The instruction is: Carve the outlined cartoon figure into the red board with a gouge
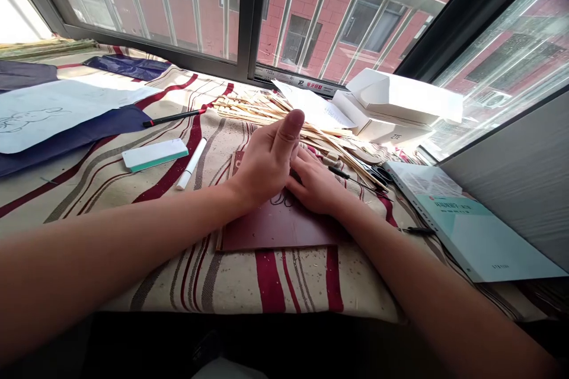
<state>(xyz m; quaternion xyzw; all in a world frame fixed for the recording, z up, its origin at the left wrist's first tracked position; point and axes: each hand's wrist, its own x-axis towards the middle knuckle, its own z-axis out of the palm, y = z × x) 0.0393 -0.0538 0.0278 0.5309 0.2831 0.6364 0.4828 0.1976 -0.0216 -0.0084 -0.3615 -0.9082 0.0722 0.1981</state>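
Forearms (146,237) converge above the maroon board (275,231). Left hand (265,160) has its thumb up; right hand (316,183) lies palm down. Each hand's grip I cannot tell.

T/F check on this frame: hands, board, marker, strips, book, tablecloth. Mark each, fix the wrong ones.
1. The left hand and right hand are both over the dark red board. True.
2. The white marker lies right of the board. False: the white marker lies to its left.
3. Thin strips lie between the board and the window. True.
4. The book lies left of both hands. False: the book lies to their right.
5. The tablecloth is striped. True.
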